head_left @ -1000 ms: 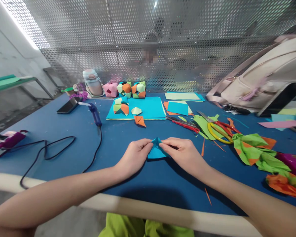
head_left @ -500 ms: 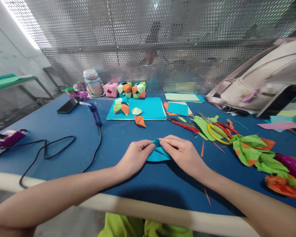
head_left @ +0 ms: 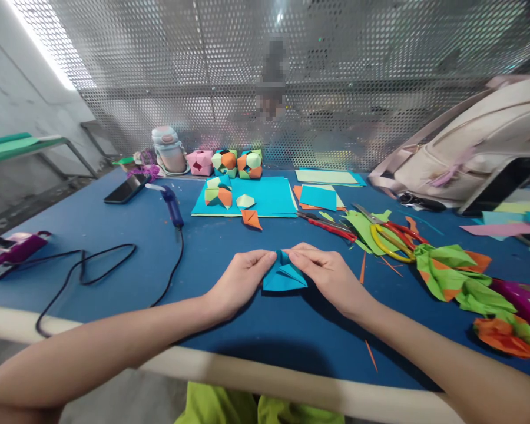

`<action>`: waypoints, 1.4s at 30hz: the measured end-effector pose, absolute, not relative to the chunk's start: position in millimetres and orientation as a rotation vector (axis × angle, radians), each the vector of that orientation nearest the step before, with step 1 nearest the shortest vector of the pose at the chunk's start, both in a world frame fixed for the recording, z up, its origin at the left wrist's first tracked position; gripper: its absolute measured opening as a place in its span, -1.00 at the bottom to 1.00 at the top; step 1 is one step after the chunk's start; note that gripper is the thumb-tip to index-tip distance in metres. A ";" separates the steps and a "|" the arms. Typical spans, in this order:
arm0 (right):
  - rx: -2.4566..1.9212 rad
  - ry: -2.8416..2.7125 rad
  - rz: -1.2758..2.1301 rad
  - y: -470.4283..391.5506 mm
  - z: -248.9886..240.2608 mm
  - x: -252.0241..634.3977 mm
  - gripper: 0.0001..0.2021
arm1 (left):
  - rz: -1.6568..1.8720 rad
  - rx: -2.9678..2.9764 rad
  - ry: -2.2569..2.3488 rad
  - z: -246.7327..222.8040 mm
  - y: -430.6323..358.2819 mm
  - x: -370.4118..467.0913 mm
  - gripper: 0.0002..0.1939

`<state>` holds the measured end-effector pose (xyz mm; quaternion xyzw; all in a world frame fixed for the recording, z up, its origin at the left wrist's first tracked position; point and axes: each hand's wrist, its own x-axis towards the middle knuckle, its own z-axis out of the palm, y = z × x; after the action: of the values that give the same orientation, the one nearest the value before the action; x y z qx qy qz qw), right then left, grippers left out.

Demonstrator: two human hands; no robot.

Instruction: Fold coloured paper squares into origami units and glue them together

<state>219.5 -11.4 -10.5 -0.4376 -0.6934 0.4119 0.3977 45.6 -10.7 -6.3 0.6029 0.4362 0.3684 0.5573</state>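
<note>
A folded piece of blue paper is held just above the blue table, with creases and a loose flap facing me. My left hand pinches its upper left edge between thumb and fingers. On the upper right edge, my right hand pinches it the same way. The fingertips behind the paper are hidden. Beyond my hands lie an orange folded paper piece and a pale green folded piece. A partly assembled multicoloured paper shape rests on blue sheets.
A glue gun with a trailing cord lies left. Red-handled scissors, yellow-and-red scissors and crumpled green paper lie right. Finished paper cubes, a bottle and a backpack stand behind.
The blue paper's lower edge and flap tilt slightly more toward me. Both hands keep their pinch in nearly the same place, and the view has shifted a little.
</note>
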 end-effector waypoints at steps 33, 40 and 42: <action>-1.269 -1.733 1.006 -10.5 -8.6 217.9 -0.81 | 0.795 1.703 1.154 -3.6 -12.4 46.5 -0.68; -1.311 -1.751 0.922 -13.4 -4.4 215.0 -0.83 | 0.779 1.731 1.162 -2.9 -14.6 47.0 -0.68; -1.320 -1.763 0.881 -15.0 -3.8 213.7 -0.82 | 0.780 1.728 1.161 -3.0 -15.3 46.7 -0.68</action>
<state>213.7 -15.0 -3.8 -0.5159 -0.6889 0.3443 0.3752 46.7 -15.3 -3.0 0.6969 0.4682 0.3143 0.4431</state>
